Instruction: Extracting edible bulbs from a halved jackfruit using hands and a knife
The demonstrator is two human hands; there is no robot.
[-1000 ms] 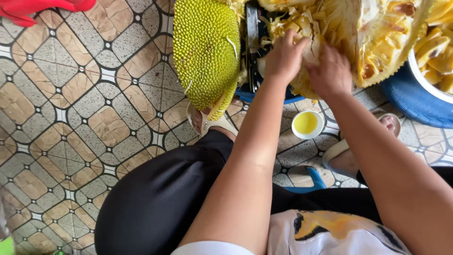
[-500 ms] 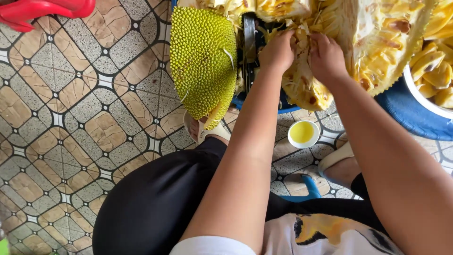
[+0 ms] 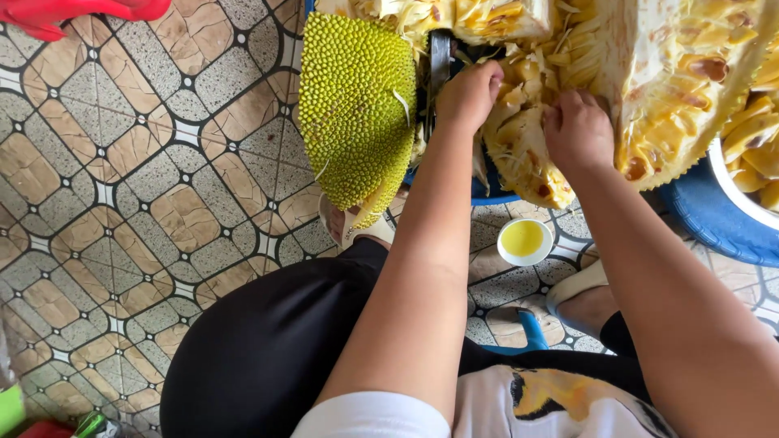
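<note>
Yellow, fibrous flesh hides most of the fingertips of both hands. The left hand is curled into a loose fist with its fingers pressed into the stringy core of the cut jackfruit piece; whether they pinch a strand or only push against it cannot be told, since the tips are buried. The right hand is also bent closed, knuckles up, its fingers dug into the same piece just beside the left, and what they grip is hidden too.

That piece lies at the top middle of the view, between the two hands, pale yellow and ragged with white fibres, its lower tip browned. It rests over a blue tray of which only a rim shows. A dark knife blade stands partly hidden just left of the left hand.

Left of it leans a slab of green spiky rind. To the right, a larger opened section, cut off by the frame, shows golden pods. A white bowl of pods on a blue lid is cropped at the right edge.

Below the hands a small white cup of yellow oil sits on the patterned tile floor.
</note>
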